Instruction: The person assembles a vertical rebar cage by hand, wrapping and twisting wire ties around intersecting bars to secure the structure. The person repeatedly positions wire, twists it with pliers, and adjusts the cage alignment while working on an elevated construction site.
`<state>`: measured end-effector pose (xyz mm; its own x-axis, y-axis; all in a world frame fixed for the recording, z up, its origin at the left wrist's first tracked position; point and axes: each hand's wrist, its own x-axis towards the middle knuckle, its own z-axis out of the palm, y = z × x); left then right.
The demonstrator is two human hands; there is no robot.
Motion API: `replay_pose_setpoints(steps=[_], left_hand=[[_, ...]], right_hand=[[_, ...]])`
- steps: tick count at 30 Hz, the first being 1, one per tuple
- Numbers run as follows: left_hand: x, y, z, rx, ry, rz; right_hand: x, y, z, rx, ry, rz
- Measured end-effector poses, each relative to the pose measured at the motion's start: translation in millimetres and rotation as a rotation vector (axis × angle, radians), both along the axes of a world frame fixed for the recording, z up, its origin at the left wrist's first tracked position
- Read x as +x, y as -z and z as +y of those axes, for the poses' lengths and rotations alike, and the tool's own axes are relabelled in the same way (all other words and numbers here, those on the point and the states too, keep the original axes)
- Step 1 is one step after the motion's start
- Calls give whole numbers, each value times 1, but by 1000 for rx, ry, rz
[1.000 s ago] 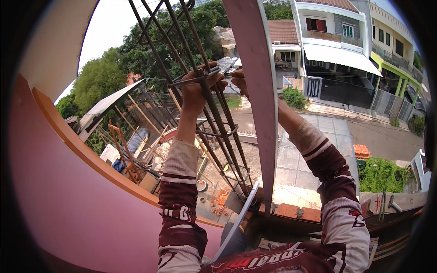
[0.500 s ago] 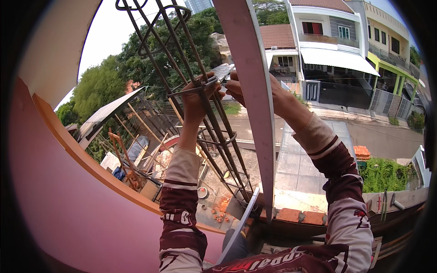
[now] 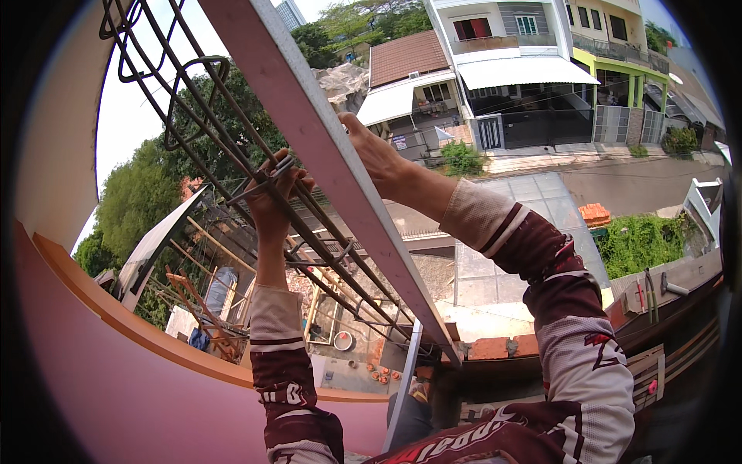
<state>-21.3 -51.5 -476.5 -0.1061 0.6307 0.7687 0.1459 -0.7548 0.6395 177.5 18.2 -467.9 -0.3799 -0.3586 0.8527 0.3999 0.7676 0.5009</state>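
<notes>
A rebar cage (image 3: pixel 321 254) of several long dark steel rods, with bent stirrups around them, slants from upper left down to the wall ledge. My left hand (image 3: pixel 270 193) is closed around its rods at one stirrup (image 3: pixel 263 179). To the right of the cage runs a long pinkish-brown bar (image 3: pixel 340 174) with a grey edge, tilted the same way. My right hand (image 3: pixel 379 158) is on the far side of this bar, close to its grey edge. Its thumb side shows, but the bar hides most of its fingers, so its grip cannot be made out.
A pink wall (image 3: pixel 116 356) with an orange trim (image 3: pixel 170 348) curves along the left. Bricks (image 3: pixel 495 346) line the ledge below the bar. Beside my lap stands a thin grey strip (image 3: pixel 403 390). Far below are a yard with a bucket (image 3: pixel 343 340), a street and houses.
The cage and bar now lean further left in view. My right hand's fingers, seen left of the bar before, are now behind it. My left hand remains at the stirrup.
</notes>
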Motion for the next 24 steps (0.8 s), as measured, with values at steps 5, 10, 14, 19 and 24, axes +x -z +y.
replay_pose_setpoints(steps=[5,10,14,19,24], left_hand=[[6,2,-1,45,50,-18],[-16,15,24,57,-86,37],[-72,18,32,-108,16,-2],[-103,10,24,-209,217,54],[-104,-6,45,-294,590,258]], right_hand=[[6,-8,-5,-22,22,-79],[4,-14,8,-344,-170,-172],[7,10,-2,-316,-188,140],[114,139,-38,-689,-240,572],[312,366,-63,-1184,452,690]])
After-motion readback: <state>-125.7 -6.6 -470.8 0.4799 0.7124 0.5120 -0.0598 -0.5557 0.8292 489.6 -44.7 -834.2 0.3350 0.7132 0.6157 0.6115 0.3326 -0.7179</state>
